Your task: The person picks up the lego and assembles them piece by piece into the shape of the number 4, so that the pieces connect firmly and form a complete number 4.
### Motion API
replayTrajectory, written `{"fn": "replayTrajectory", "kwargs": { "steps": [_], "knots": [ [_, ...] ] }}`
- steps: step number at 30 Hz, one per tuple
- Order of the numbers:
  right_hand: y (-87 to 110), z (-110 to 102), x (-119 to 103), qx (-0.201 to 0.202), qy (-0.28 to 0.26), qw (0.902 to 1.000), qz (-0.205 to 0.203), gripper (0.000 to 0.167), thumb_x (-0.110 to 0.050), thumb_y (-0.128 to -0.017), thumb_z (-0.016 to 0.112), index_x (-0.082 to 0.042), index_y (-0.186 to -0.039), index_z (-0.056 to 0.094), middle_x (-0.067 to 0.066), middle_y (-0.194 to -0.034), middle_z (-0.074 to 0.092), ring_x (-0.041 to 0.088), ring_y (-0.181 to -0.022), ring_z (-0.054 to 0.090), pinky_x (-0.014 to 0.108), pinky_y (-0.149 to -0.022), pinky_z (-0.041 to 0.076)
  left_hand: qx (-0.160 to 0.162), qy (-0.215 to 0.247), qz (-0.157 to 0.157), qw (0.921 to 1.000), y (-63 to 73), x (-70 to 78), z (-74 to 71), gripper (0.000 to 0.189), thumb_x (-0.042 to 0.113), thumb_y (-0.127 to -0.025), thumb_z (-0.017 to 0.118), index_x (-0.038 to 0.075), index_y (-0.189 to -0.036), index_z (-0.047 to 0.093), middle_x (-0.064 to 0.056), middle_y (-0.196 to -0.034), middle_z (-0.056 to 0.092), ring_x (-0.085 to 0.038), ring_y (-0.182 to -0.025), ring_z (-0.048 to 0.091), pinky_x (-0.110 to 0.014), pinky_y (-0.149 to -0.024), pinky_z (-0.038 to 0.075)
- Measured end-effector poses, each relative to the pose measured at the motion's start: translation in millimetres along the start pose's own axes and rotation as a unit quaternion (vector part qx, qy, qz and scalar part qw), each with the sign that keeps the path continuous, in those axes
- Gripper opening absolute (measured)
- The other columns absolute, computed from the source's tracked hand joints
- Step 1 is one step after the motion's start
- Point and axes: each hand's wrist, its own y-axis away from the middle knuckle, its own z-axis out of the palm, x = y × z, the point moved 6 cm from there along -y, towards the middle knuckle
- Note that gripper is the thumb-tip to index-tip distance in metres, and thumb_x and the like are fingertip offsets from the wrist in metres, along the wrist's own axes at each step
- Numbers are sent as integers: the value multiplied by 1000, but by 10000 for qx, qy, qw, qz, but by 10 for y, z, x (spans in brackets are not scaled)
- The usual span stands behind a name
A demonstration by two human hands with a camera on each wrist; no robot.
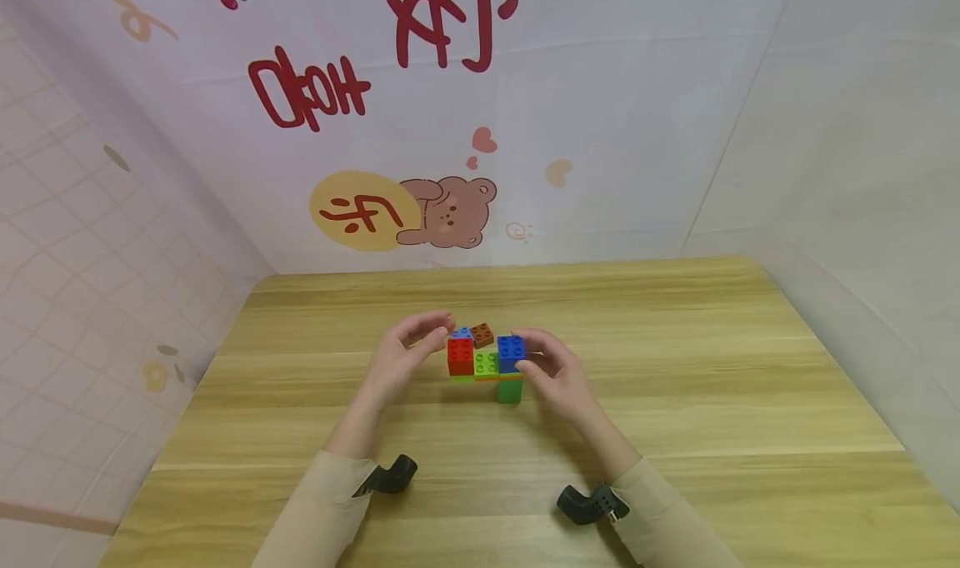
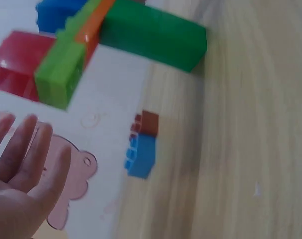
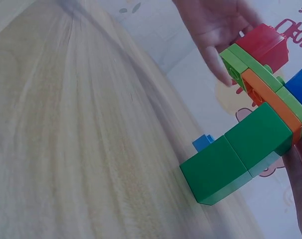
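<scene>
Head view: right hand (image 1: pixel 555 374) grips block stack (image 1: pixel 487 362), left hand (image 1: pixel 405 353) loose beside it, small blocks (image 1: pixel 474 333) behind

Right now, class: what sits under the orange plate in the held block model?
Under the orange plate hang two dark green blocks, stacked. The right hand covers that end; their joint with the plate is hidden.

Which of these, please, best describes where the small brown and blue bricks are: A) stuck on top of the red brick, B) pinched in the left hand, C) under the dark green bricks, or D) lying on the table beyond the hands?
D: the brown brick and small blue brick lie together on the table, apart from the held block build and the left hand.
</scene>
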Motion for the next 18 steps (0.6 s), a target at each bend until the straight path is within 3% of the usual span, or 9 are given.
{"fn": "replayTrajectory", "kwargs": {
  "steps": [7,12,18],
  "knots": [
    [23,3,-9,-69,54,9999,-92,36,10,-92,63,11,-127,56,22,-121,61,18,-103,60,32,-91,54,688,-760,-140,9946,-188,-260,-98,34,9,-96,66,2,-129,63,-14,-119,68,-27,-111,62,-42,-97,51],
    [41,1,-8,-52,79,9999,-52,37,13,-91,62,12,-127,56,22,-118,61,16,-102,59,29,-90,54,564,-986,-406,9927,-309,-448,-32,38,4,-95,66,-4,-131,59,-19,-120,66,-32,-111,62,-45,-99,49],
    [55,0,-21,-18,87,9997,-215,39,20,-87,60,16,-126,54,21,-113,61,15,-99,58,27,-87,54,284,-1143,-848,9894,-399,-594,95,44,8,-93,69,-2,-135,58,-18,-128,63,-34,-116,61,-46,-100,48]
  ]
}}
